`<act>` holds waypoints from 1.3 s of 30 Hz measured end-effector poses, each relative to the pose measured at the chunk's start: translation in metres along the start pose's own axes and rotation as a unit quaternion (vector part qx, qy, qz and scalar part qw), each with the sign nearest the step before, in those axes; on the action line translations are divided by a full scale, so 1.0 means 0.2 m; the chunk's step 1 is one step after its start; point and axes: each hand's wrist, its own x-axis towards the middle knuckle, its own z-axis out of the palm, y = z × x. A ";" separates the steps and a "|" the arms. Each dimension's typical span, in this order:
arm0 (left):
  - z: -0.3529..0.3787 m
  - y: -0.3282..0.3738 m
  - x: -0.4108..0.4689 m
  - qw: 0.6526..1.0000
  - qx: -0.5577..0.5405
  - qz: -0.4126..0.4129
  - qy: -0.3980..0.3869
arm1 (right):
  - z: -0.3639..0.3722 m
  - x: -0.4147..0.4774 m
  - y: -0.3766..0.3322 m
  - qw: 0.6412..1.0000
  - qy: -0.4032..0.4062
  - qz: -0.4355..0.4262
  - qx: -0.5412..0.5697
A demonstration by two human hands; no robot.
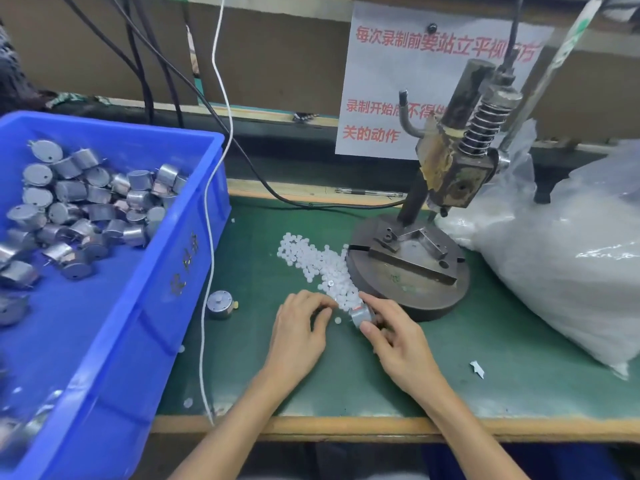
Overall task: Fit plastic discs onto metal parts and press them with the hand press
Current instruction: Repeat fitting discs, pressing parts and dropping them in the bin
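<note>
Discs lie heaped; right hand pinches metal part.

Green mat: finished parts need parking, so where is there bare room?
Nearly bare green mat lies between the right hand, the clear plastic bag and the wooden front edge. Crowded: the white plastic discs piled against the round metal press base.
</note>
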 end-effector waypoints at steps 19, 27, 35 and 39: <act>0.00 -0.02 0.00 0.999 0.036 0.010 -0.023 | 0.06 0.06 -0.04 0.986 0.006 -0.090 -0.138; 0.00 -0.02 -0.01 0.999 0.036 -0.006 -0.036 | 0.07 0.06 -0.03 0.977 -0.014 -0.140 -0.162; -0.05 0.02 -0.04 0.991 -0.120 -0.016 -0.052 | 0.10 0.06 -0.05 0.946 -0.013 -0.192 -0.260; -0.05 0.02 -0.04 0.988 -0.141 -0.011 -0.054 | 0.10 0.06 -0.03 0.934 -0.036 -0.195 -0.296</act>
